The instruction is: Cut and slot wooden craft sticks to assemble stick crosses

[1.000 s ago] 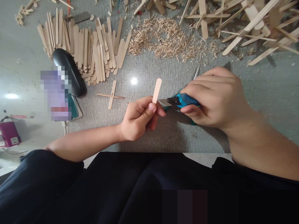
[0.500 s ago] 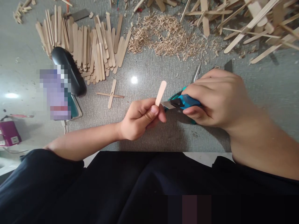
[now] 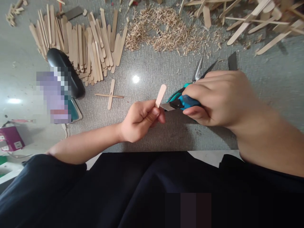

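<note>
My left hand pinches a short wooden craft stick between thumb and fingers, its rounded end pointing up and away. My right hand is wrapped round a blue and black utility knife. The knife's blade touches the stick's lower part, right beside my left thumb. Both hands hover just above a grey textured mat.
A stack of wooden sticks lies far left, a heap of wood shavings in the middle, loose long sticks at far right. Two crossed sticks lie left of my hands. Small scissors and a black object rest nearby.
The stick has tilted slightly and shifted a little to the right. The knife blade stays against its lower part. The camera view has drifted a bit downward.
</note>
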Motion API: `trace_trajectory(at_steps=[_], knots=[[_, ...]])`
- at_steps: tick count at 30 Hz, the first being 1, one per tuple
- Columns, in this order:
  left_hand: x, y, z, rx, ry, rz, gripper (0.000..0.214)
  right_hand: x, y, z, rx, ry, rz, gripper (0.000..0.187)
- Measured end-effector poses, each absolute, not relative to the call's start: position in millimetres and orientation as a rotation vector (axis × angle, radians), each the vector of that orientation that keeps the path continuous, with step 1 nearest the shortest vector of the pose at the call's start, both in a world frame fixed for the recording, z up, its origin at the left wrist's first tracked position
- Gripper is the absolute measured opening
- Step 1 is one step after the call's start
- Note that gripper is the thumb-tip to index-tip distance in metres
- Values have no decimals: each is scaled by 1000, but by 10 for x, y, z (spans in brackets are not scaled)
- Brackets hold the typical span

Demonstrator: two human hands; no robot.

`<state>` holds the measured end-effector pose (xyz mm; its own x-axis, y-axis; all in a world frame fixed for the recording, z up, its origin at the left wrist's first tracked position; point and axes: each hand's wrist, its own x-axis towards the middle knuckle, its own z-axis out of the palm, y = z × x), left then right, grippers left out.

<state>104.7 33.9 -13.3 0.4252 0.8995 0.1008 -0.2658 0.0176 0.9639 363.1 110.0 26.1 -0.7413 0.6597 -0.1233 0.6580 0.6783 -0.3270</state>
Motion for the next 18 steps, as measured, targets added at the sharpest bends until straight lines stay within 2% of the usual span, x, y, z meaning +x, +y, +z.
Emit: trace_trajectory(at_steps=[10,15,18], knots=[[1037,367,-65,1433,790,1098,38,3568,1067,293,-1175,-2839,549,96],[1086,439,-21,1008,611,1024,48,3497,1078,303,-1219,-2766,491,93],[1088,472,-24,846,540,1042,45,3531,1084,279,-1178,-2665,371,92]])
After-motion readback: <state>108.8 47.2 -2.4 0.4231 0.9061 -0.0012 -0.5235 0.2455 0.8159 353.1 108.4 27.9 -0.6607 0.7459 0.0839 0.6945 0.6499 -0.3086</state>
